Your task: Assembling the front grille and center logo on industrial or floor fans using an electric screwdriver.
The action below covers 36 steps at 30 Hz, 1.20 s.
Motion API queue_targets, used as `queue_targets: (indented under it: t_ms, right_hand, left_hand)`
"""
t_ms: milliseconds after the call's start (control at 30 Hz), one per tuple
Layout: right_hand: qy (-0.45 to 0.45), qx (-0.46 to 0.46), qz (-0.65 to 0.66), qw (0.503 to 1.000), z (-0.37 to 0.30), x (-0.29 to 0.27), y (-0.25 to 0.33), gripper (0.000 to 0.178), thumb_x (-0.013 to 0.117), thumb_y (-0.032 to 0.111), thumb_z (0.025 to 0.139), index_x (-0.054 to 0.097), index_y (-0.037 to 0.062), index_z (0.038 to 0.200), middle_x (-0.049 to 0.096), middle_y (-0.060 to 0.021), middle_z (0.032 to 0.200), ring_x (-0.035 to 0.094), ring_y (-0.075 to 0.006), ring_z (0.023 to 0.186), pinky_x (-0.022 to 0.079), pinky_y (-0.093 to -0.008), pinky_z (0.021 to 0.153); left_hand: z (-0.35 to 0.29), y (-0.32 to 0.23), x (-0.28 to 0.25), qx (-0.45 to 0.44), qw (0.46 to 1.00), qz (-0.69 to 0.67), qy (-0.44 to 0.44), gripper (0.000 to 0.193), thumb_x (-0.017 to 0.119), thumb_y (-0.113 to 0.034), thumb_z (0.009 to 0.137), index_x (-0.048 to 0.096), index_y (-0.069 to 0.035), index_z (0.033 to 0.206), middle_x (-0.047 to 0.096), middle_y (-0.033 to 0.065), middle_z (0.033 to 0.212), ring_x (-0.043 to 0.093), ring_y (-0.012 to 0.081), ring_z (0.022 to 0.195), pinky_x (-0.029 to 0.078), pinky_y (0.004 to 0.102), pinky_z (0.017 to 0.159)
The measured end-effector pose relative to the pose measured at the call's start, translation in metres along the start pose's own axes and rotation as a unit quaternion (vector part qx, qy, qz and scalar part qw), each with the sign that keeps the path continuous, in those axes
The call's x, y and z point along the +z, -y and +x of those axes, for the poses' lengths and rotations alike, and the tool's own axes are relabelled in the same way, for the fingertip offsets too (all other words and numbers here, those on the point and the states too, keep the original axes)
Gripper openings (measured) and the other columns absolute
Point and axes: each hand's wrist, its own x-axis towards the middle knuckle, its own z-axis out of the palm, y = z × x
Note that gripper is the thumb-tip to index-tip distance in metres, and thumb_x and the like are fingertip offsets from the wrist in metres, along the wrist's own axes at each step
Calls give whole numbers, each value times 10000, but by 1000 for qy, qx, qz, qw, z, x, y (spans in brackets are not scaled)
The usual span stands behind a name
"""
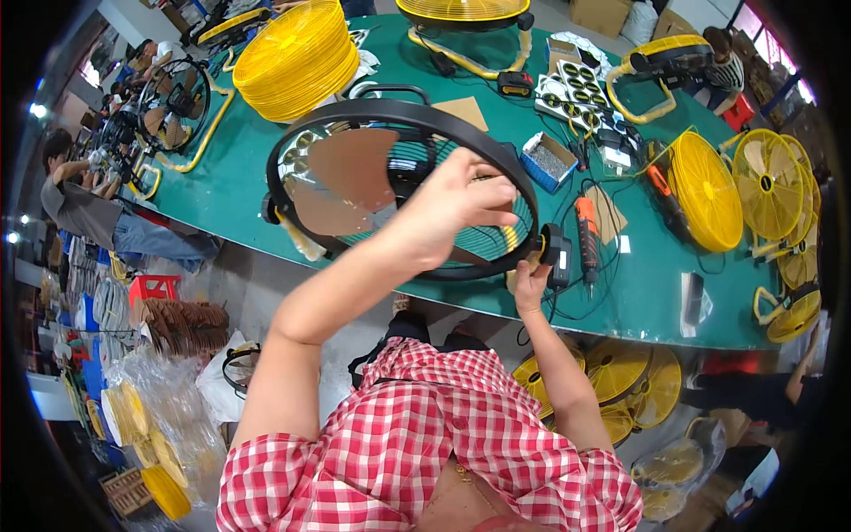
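A floor fan (332, 259) with a round black rim, brown blades and a dark motor stands at the near edge of the green table, its front without a grille. Across its opening reaches my left hand (465, 204), fingers curled together over the right half of the ring. Whatever they pinch is hidden or too small to name. My right hand (530, 285) grips the fan's lower right side, beside a black box-shaped part (558, 255) by the rim. Right of that lies an orange and black power screwdriver (587, 232).
A stack of yellow fan grilles (297, 62) stands at the back left, another stack (706, 191) at the right. A blue box of small screws (549, 162) sits behind the screwdriver, among loose cables. Cardboard pieces (607, 213) lie nearby. Another person (75, 191) works at the far left.
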Motion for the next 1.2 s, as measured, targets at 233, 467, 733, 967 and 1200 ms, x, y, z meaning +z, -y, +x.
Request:
queue_targets:
  t_ms: [233, 467, 733, 967, 1200]
  right_hand:
    - [23, 11, -82, 996, 9, -25, 37, 523, 546, 72, 832, 301, -12, 1286, 456, -87, 1168, 454, -189, 1060, 324, -297, 946]
    - [14, -176, -191, 965, 85, 5, 138, 393, 477, 136, 863, 429, -45, 1209, 510, -166, 1186, 485, -270, 1118, 348, -363, 978]
    - [108, -110, -184, 971, 136, 65, 144, 444, 549, 384, 871, 519, 32, 1140, 595, -48, 845, 505, -101, 744, 417, -240, 688]
    - [62, -10, -227, 972, 154, 60, 146, 370, 487, 316, 913, 547, 4, 1102, 588, -24, 831, 508, -77, 754, 414, -223, 685]
    - [55, 250, -280, 925, 189, 57, 122, 613, 458, 593, 835, 620, 24, 992, 545, -8, 642, 515, -73, 518, 389, -199, 450]
  left_hand:
    - [-11, 7, -32, 29, 982, 186, 23, 330, 529, -143, 887, 520, 32, 1167, 583, 145, 1117, 607, 193, 941, 517, 288, 753]
    - [-47, -14, -222, 367, 650, 485, -456, 396, 434, -306, 938, 487, 2, 1182, 513, 115, 1177, 490, 204, 1076, 334, 322, 959]
    - [9, 6, -280, 335, 845, 282, -306, 439, 440, -347, 937, 606, 55, 997, 510, -7, 725, 389, 59, 649, 334, 216, 563]
    - [48, -23, -262, 173, 827, 455, -281, 526, 409, -458, 899, 623, 18, 960, 635, 112, 770, 571, 176, 721, 425, 275, 691]
    - [125, 3, -288, -28, 758, 596, -263, 796, 317, -667, 815, 648, 55, 875, 609, 280, 917, 568, 407, 945, 400, 413, 871]
